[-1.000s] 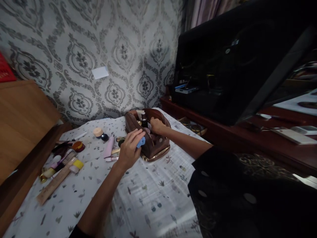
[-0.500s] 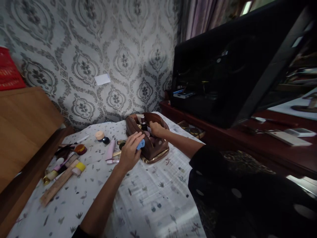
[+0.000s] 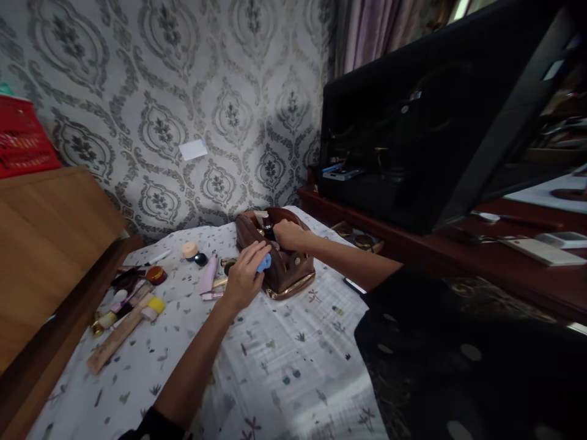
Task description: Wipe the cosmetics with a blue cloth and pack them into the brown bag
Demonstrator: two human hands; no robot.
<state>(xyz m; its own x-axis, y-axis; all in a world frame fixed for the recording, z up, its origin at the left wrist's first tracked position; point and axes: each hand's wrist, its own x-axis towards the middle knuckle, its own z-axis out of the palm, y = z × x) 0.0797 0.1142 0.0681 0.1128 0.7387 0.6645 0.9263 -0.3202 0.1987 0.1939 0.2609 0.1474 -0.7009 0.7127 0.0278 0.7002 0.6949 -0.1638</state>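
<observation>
A brown pouch (image 3: 293,272) stands open on the patterned tablecloth (image 3: 275,354), with a dark bottle (image 3: 266,225) and other small things inside. My left hand (image 3: 243,281) is closed around a small blue object (image 3: 263,263) and rests against the pouch's near rim. Reaching into the pouch from the right is my right hand (image 3: 287,234), its fingers curled among the contents; what they hold is hidden.
Cosmetics lie scattered left of the pouch: a pink tube (image 3: 208,275), a round compact (image 3: 189,249), a red jar (image 3: 156,275), brushes and a wooden ruler (image 3: 120,333). A wooden cabinet (image 3: 50,244) stands at left, a black television (image 3: 426,122) on a dark sideboard at right.
Both hands stay at the pouch. The camera has shifted slightly, so the scene sits a little lower and to the right.
</observation>
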